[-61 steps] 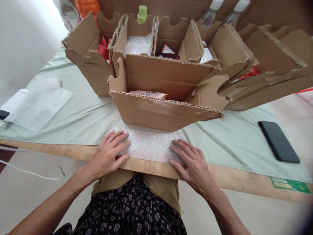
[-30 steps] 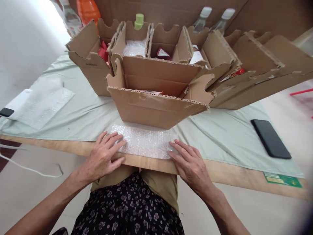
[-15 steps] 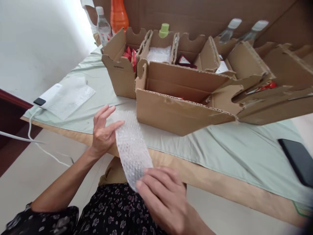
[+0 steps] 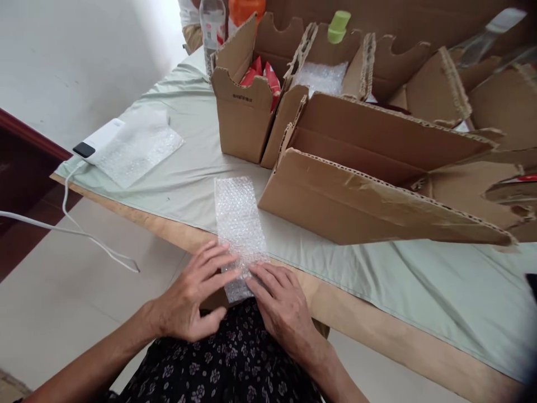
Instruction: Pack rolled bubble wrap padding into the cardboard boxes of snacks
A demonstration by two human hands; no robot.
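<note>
A narrow strip of clear bubble wrap lies flat on the pale green cloth, its near end hanging over the table edge towards my lap. My left hand is open, fingers spread, with fingertips over the left side of the strip. Beside it, my right hand rests its outstretched fingers on the strip's right side near the table edge. An open cardboard box stands just right of the strip.
More cardboard bins line the back, one with red packets, another with folded bubble wrap. Left lie loose bubble-wrap sheets and a white device with a black end. A white cable hangs off the edge. Bottles stand behind.
The strip went from being held up and curved by my right hand to lying flat. My left hand moved down towards me onto it. The view swung left.
</note>
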